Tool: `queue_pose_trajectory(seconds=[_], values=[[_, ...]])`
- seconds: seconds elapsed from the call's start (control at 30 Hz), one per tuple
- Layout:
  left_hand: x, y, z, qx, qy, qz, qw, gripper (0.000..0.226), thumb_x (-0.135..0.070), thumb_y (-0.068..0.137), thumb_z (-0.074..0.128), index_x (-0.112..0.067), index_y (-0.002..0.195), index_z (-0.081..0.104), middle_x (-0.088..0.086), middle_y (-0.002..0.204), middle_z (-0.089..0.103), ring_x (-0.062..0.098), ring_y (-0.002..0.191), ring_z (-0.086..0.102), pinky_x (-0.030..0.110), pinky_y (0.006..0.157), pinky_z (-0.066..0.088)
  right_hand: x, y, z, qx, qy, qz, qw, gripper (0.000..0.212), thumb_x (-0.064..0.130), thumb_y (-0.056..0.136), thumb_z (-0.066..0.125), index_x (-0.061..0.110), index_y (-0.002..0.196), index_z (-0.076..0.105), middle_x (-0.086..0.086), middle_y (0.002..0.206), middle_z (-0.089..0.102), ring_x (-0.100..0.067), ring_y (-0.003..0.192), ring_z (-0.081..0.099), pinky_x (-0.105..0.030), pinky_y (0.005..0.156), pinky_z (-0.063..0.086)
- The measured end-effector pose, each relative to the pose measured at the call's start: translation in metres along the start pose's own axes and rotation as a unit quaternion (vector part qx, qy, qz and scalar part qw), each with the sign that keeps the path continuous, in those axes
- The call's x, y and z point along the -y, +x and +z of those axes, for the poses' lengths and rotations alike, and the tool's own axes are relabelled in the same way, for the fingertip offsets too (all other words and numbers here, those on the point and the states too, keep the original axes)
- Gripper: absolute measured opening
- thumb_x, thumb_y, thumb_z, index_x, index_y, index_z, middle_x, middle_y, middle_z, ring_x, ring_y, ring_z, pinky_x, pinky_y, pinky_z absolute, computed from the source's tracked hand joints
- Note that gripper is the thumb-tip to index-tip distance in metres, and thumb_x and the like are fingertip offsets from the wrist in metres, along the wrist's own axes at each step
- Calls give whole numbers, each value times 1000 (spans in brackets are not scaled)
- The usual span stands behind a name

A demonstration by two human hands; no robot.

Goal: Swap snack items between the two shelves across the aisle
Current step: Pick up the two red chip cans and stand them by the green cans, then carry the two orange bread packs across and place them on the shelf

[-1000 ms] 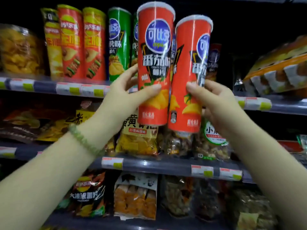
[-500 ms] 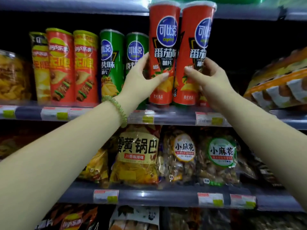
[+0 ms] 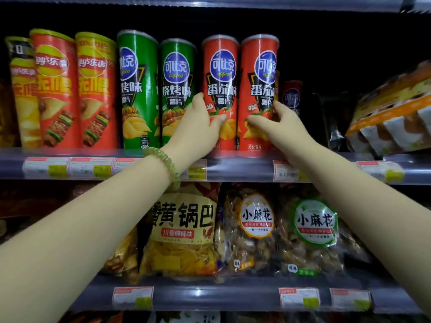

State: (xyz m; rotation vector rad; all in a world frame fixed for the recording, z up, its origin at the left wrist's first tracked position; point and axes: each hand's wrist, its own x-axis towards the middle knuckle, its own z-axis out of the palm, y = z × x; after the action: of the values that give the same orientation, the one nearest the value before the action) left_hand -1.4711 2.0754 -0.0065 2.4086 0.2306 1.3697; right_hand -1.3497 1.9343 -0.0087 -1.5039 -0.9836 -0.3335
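Two red tomato-flavour chip cans stand upright side by side on the upper shelf [image 3: 233, 170]. My left hand [image 3: 198, 127] grips the left red can [image 3: 221, 73], thumb across its front and fingers round its left side. My right hand [image 3: 277, 123] grips the right red can [image 3: 258, 73], thumb on the front and fingers round its right side. Both cans rest on the shelf board, just right of two green cans [image 3: 177, 73].
Left of the green cans stand red and yellow Lay's cans [image 3: 56, 89]. A small dark can [image 3: 291, 96] sits behind at the right, then egg-roll boxes [image 3: 394, 117]. Snack bags [image 3: 184, 229] fill the lower shelf [image 3: 210, 297]. Price tags line the shelf edges.
Both hands have carried the two red cans forward and set them down on the upper shelf beside the green cans; one second ago they were held up in front of the shelf.
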Motion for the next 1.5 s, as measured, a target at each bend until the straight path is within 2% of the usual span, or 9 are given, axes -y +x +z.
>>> queue_pose_trajectory(seconds=[0.1,0.23,0.5,0.67,1.0,1.17,1.23,1.4,1.5], values=[[4,-3,7,-14,2,8,1000,66,-36,101,45,-7,153,17,13,151,40,25,136,43,34,110,36,-2,2,-1,-2,-31,-2,1000,75,51,63,77,24,129,56,3,114,71,-16,101,69,-41,94,55],[2,-14,14,-29,7,19,999,87,-42,93,58,-8,153,4,19,147,45,26,117,57,24,90,40,-2,-4,11,-63,-105,-47,991,73,52,69,75,26,132,50,4,120,67,-18,109,64,-40,98,50],[-4,-23,17,-45,68,38,996,81,-35,97,52,-2,153,4,18,161,12,29,144,31,28,108,32,1,-13,4,-39,-113,-58,991,70,41,83,70,24,143,40,11,118,61,-13,112,61,-36,99,49],[-2,-25,20,-97,103,63,988,80,-38,96,53,2,153,12,18,143,30,28,113,54,23,83,41,4,-17,6,-50,-131,-61,988,73,40,83,70,22,146,37,10,116,57,-15,114,60,-35,100,48],[2,-27,22,-115,86,76,987,86,-41,92,59,0,153,15,17,162,15,28,150,15,33,119,16,9,-22,10,-79,-176,-53,980,76,42,82,69,16,146,37,-7,132,58,-21,122,54,-35,104,43],[-3,-37,16,-178,55,151,971,64,-32,95,56,0,145,35,18,155,30,31,146,26,41,120,24,22,-46,-5,-168,-175,-123,962,59,34,84,70,8,133,49,-7,124,55,-8,107,48,-6,88,34],[-15,-46,20,-199,6,187,962,55,-26,94,56,3,139,43,19,145,42,30,139,37,38,118,28,26,-59,-21,-185,-185,-156,953,51,35,84,68,8,126,54,-6,119,59,-11,107,55,-8,90,40],[-74,-63,58,-121,-143,218,958,46,-25,93,60,0,131,50,12,127,52,15,120,46,15,104,33,30,-93,-78,-208,-221,-164,939,46,33,85,65,5,120,58,-10,114,64,-18,108,61,-29,92,50],[-110,-57,88,-35,-226,188,955,50,-32,90,62,-3,130,52,11,125,54,18,120,52,27,104,42,36,-114,-117,-227,-243,-135,933,43,32,84,68,8,119,59,-5,111,65,-14,104,63,-23,89,51]])
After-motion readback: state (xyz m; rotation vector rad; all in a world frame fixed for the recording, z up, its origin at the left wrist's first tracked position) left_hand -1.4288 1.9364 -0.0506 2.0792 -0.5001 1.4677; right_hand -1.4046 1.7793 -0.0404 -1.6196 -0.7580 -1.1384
